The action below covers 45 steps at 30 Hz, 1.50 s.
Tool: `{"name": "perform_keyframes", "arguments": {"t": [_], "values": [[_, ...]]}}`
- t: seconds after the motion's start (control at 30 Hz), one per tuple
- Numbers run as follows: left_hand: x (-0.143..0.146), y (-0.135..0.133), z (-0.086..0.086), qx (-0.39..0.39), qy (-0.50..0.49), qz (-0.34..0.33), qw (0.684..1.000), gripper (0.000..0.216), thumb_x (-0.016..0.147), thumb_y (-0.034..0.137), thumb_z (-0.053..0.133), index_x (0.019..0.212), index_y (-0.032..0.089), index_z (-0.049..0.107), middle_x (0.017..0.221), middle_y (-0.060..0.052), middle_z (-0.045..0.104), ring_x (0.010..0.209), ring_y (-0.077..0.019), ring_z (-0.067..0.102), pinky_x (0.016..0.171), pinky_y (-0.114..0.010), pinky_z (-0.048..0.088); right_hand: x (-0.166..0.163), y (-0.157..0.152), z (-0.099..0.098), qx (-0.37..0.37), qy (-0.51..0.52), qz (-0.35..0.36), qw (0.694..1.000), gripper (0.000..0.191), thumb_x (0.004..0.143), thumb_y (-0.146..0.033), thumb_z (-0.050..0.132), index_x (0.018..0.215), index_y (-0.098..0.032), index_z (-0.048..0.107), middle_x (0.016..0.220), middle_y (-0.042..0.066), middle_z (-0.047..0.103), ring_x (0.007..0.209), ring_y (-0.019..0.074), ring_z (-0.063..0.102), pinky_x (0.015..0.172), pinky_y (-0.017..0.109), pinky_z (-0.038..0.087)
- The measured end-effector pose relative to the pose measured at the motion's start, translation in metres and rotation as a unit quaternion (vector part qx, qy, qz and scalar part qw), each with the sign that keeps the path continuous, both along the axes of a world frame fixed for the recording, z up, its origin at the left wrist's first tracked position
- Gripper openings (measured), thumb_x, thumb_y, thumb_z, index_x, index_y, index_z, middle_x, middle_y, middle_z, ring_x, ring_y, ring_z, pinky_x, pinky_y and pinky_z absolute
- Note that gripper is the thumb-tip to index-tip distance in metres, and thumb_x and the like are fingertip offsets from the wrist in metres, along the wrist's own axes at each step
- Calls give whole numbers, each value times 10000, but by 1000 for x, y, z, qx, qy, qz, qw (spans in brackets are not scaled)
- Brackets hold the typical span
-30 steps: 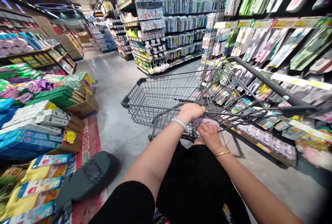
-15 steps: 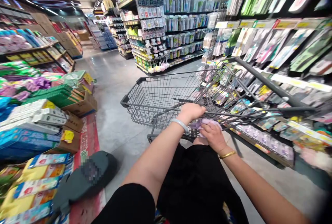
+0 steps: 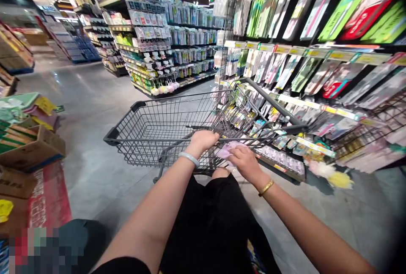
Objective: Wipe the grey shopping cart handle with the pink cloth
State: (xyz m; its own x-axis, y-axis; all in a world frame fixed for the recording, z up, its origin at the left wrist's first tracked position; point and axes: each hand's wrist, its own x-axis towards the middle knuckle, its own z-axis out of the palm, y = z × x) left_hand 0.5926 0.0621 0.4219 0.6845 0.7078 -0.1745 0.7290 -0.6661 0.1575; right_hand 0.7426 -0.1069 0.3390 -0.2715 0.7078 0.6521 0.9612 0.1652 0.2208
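A dark wire shopping cart (image 3: 152, 126) stands in front of me in a store aisle, its basket bare as far as I can see. My left hand (image 3: 203, 139), with a pale bangle on the wrist, is curled at the cart's near rim. My right hand (image 3: 244, 162), with a gold bracelet, is closed on a soft lilac item (image 3: 226, 150) held between both hands at the rim. How much of it my left fingers grip is hidden. My knees in black clothing show below.
Shelves of hanging packaged goods (image 3: 317, 54) run close along the right. Cardboard boxes of stock (image 3: 28, 147) and a red floor mat (image 3: 47, 198) lie at the left. Grey floor (image 3: 89, 96) stretches ahead toward further shelving (image 3: 152, 45).
The view has swung right, so the cart and both hands sit further left in the picture. The hands stay together at the cart's rim on the lilac item.
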Motion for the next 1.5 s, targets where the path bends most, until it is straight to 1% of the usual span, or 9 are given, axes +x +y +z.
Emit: {"name": "perform_keyframes", "arguments": {"t": [0.07, 0.23, 0.47, 0.7, 0.9, 1.13, 1.27, 1.4, 1.5], "values": [[1, 1, -1, -7, -1, 1, 1000, 603, 923, 479, 248, 935, 159, 760, 1038, -143, 756, 979, -273, 688, 806, -329, 504, 11, -13, 13, -1, 22, -26, 999, 124, 916, -234, 588, 909, -251, 711, 1129, 39, 681, 1067, 237, 513, 916, 376, 400], [1, 4, -4, -7, -11, -5, 1000, 619, 923, 469, 221, 873, 176, 763, 969, -123, 767, 954, -269, 688, 773, -318, 495, 49, -30, 57, 131, 141, -203, 960, 220, 883, -206, 551, 1012, -260, 721, 1189, 92, 645, 1147, 300, 477, 978, 465, 362], [2, 3, -2, -17, -3, -1, 1000, 589, 912, 448, 242, 854, 197, 772, 910, -104, 772, 929, -252, 694, 762, -309, 489, 43, -33, 31, 26, 44, -123, 991, 196, 926, -214, 538, 987, -296, 705, 1174, 22, 687, 1125, 249, 509, 972, 396, 326], [3, 4, -5, -6, -9, -6, 1000, 566, 909, 438, 255, 875, 189, 762, 928, -103, 773, 931, -252, 695, 747, -304, 483, 76, -34, 53, 250, 195, -262, 911, 147, 862, -254, 562, 931, -214, 686, 1108, 121, 625, 1075, 293, 509, 954, 439, 378], [2, 4, -3, -5, 0, -6, 1000, 595, 924, 438, 226, 868, 187, 762, 935, -101, 773, 924, -244, 697, 710, -295, 481, 48, -36, 19, 102, 154, -180, 966, 258, 793, -113, 531, 934, -256, 693, 1117, 65, 655, 1094, 274, 513, 936, 422, 388], [2, -2, 5, 30, 25, -27, 999, 697, 978, 472, 124, 953, 178, 756, 1025, -124, 759, 1009, -248, 685, 777, -300, 493, 112, -47, 96, 220, 219, -277, 909, 200, 831, -222, 549, 973, -227, 689, 1131, 111, 633, 1120, 312, 493, 975, 469, 367], [27, -24, 17, 70, 20, -58, 996, 694, 989, 492, 145, 950, 152, 749, 1048, -162, 743, 1021, -288, 681, 820, -348, 500, 106, -32, 107, 132, 229, -269, 926, 237, 819, -180, 512, 997, -194, 668, 1018, 102, 670, 997, 276, 540, 924, 417, 391], [70, -51, 23, 74, -21, -113, 991, 654, 1012, 416, 121, 1060, 160, 721, 1093, -150, 734, 1025, -259, 687, 824, -327, 506, 77, -19, 104, -36, 103, -102, 989, 246, 814, -142, 524, 1001, -201, 672, 1001, 71, 689, 970, 238, 558, 919, 372, 385], [90, -61, 19, 72, -19, -139, 987, 628, 1017, 426, 147, 1085, 168, 716, 1106, -143, 734, 1031, -253, 690, 828, -317, 509, 88, -23, 113, -80, 69, -74, 992, 291, 801, -101, 532, 1040, -201, 665, 1048, 72, 688, 978, 230, 565, 885, 360, 393]]}}
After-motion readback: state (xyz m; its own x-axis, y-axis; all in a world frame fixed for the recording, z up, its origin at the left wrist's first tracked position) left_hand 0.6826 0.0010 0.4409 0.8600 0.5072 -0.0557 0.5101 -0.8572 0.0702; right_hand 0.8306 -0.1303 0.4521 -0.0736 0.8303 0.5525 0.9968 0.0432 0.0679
